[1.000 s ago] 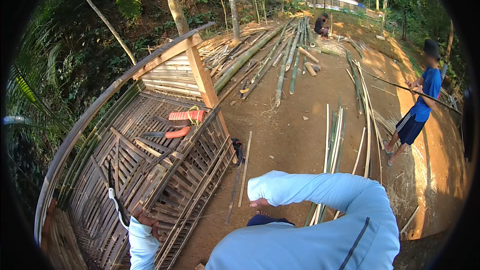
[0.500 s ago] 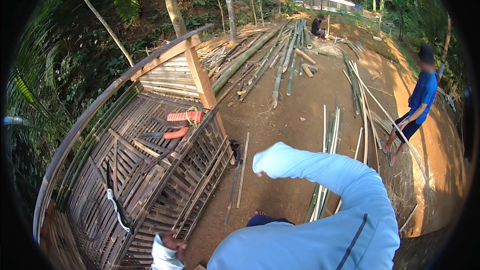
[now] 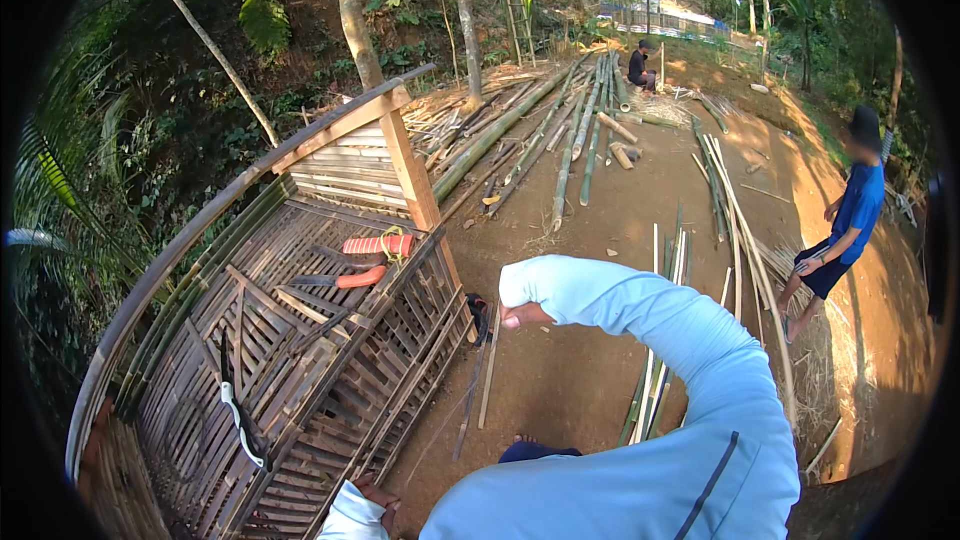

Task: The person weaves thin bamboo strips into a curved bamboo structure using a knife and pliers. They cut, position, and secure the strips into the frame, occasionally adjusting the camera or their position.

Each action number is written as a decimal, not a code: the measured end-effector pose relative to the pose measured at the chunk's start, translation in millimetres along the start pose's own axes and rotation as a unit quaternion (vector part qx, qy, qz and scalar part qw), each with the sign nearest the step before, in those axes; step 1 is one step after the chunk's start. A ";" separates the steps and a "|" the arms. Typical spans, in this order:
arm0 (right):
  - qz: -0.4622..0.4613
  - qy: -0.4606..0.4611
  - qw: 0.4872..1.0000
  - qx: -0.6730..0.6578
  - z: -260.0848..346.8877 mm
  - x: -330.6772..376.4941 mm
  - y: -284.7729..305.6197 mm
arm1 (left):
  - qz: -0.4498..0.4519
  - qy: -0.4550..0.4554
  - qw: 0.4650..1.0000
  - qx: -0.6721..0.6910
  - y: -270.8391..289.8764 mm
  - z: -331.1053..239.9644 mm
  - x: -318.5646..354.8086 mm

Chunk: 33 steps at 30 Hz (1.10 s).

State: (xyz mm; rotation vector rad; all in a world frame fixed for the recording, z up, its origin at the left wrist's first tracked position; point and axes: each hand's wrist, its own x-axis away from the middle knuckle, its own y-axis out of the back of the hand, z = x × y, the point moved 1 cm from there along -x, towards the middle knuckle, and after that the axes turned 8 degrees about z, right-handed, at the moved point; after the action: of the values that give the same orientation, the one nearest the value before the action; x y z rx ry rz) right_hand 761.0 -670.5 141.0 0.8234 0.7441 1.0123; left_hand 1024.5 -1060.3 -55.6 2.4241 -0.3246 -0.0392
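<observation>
Left hand (image 3: 372,496) on bamboo frame (image 3: 300,340), long axis running away

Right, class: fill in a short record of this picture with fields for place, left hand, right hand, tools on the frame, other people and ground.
Place: outdoor dirt yard below a wooded slope
Left hand: at the lower edge of the woven bamboo frame, touching it; grip unclear
Right hand: raised over the ground, mostly hidden by the pale blue sleeve; only fingertips show
Tools on the frame: orange-handled saw, orange case, white-handled knife
Other people: person in blue standing at right; person in dark clothes crouching far back
Ground: long bamboo poles, split strips
</observation>
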 end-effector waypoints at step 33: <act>-0.031 -0.119 0.992 -0.019 -1.6 -16.2 -32.1 | -0.190 -0.214 0.944 -0.162 16.1 -136.1 -10.3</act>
State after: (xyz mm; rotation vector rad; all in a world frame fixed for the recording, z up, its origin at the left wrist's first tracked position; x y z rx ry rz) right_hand 767.5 -694.7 115.1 0.8659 0.5424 0.8526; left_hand 1026.4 -983.7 58.5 2.0965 -0.0272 -0.7397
